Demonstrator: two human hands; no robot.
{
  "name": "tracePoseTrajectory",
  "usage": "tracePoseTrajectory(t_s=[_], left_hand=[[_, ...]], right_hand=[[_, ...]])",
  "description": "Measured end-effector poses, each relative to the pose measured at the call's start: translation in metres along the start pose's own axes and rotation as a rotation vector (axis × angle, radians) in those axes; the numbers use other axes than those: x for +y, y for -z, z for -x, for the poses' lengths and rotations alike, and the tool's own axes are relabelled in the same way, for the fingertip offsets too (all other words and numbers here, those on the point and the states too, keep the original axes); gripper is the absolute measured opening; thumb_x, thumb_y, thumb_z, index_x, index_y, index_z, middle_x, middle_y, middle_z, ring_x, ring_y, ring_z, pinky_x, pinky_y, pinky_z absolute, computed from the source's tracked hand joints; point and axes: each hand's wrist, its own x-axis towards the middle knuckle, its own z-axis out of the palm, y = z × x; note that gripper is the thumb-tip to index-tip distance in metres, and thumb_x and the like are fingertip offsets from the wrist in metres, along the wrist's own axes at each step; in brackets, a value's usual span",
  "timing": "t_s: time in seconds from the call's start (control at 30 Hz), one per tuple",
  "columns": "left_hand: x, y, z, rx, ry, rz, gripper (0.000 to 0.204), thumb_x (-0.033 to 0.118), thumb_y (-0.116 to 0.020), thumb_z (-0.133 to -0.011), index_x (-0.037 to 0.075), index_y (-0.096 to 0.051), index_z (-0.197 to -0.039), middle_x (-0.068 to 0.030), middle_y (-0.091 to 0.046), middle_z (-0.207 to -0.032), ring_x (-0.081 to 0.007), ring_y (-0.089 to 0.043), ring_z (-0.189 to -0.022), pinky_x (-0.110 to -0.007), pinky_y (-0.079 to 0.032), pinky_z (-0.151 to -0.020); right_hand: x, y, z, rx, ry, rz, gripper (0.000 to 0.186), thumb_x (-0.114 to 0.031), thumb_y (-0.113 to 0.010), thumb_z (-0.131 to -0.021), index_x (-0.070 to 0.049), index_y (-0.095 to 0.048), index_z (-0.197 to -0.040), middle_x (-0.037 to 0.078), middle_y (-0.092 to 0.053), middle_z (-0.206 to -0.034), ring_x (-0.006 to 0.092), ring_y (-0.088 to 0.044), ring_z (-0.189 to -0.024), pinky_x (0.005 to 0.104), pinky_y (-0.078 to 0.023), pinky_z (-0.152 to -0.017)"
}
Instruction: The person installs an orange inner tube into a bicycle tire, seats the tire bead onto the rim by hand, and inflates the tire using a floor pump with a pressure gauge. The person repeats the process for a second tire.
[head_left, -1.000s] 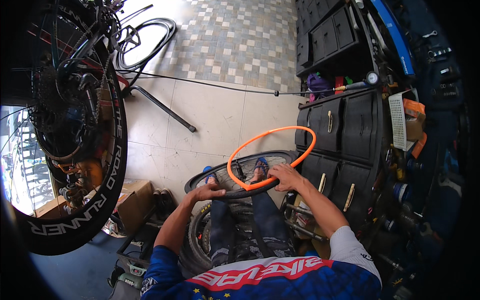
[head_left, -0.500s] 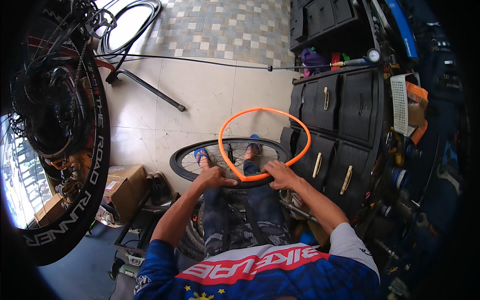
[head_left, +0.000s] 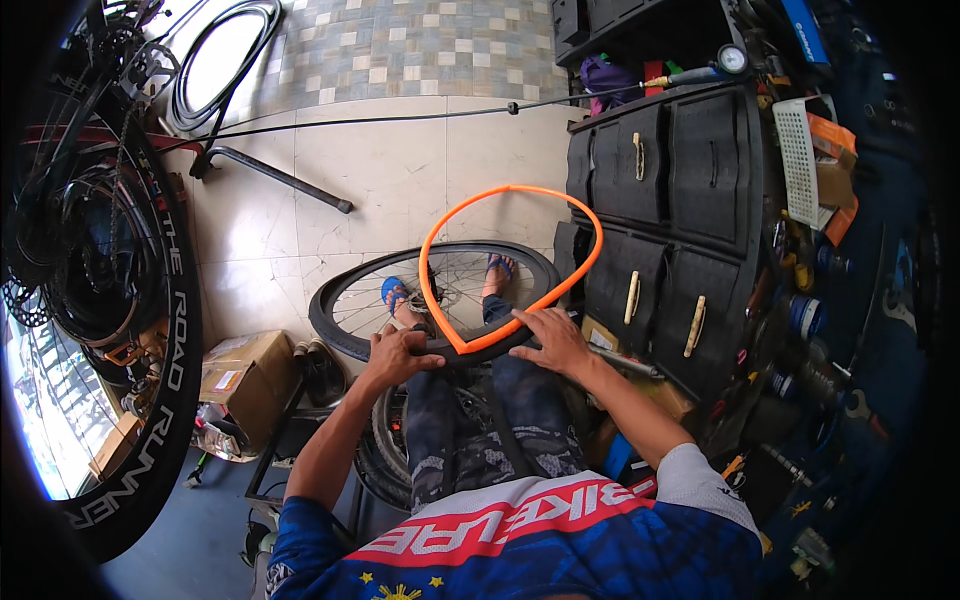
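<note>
In the head view, the left hand is clamped on the near edge of a black-tyred, wire-spoked bicycle wheel, its fingers curled over the tyre and its thumb pointing right; the right hand touches the near right edge, thumb and forefinger apart, though I cannot tell whether it grips; the wheel slants before the person's knees; a bright orange, flexible plastic ring stands over its right part, its pointed near bend touching the tyre between the hands. Large white capitals run round a thick black tyre at left; a brown cardboard box beside it bears a small label, too small to read; white lettering crosses the red band of the blue jersey; a blue panel at far right carries white print.
</note>
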Motion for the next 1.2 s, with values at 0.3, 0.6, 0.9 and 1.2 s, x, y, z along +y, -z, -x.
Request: tracePoseTrajectory(t_s=[0.3, 0.6, 0.9, 1.2], left_hand=[[-0.016, 0.011, -0.008, 0.01, 0.028, 0.082, 0.054, 0.065, -0.084, -0.074, 0.014, -0.069, -0.084, -0.0021, -0.069, -0.087, -0.0301, -0.051, -0.111, -0.051, -0.032, -0.1], [-0.042, 0.015, -0.011, -0.047, 0.061, 0.069, 0.054, 0.063, -0.083, -0.075, 0.013, -0.065, -0.08, -0.002, -0.062, -0.079, -0.0286, -0.048, -0.101, -0.049, -0.034, -0.097], [-0.064, 0.026, 0.006, -0.105, 0.026, 0.029, 0.056, 0.063, -0.084, -0.076, 0.01, -0.069, -0.086, -0.0058, -0.066, -0.082, -0.0303, -0.051, -0.104, -0.046, -0.035, -0.098], [-0.062, 0.034, 0.001, -0.124, -0.009, 0.033, 0.055, 0.059, -0.085, -0.078, 0.008, -0.068, -0.087, -0.0074, -0.066, -0.085, -0.0271, -0.052, -0.103, -0.046, -0.04, -0.097]], right_hand=[[0.023, 0.009, -0.008, -0.051, 0.053, -0.059, 0.068, -0.057, -0.076, -0.088, -0.008, -0.057, -0.131, 0.016, -0.053, -0.151, 0.0331, -0.045, -0.148, 0.0498, -0.034, -0.12], [0.072, -0.002, -0.056, -0.17, -0.047, 0.095, 0.068, -0.041, -0.082, -0.083, -0.01, -0.057, -0.138, 0.012, -0.061, -0.142, 0.0301, -0.05, -0.143, 0.0484, -0.035, -0.118], [0.062, 0.0, -0.087, -0.361, 0.11, 0.024, 0.051, -0.028, -0.089, -0.068, -0.009, -0.067, -0.11, 0.005, -0.069, -0.102, 0.0295, -0.065, -0.11, 0.047, -0.046, -0.1], [0.051, 0.009, -0.075, -0.422, 0.112, 0.073, 0.066, -0.029, -0.078, -0.077, -0.005, -0.055, -0.135, 0.014, -0.065, -0.117, 0.0349, -0.063, -0.112, 0.0461, -0.047, -0.094]])
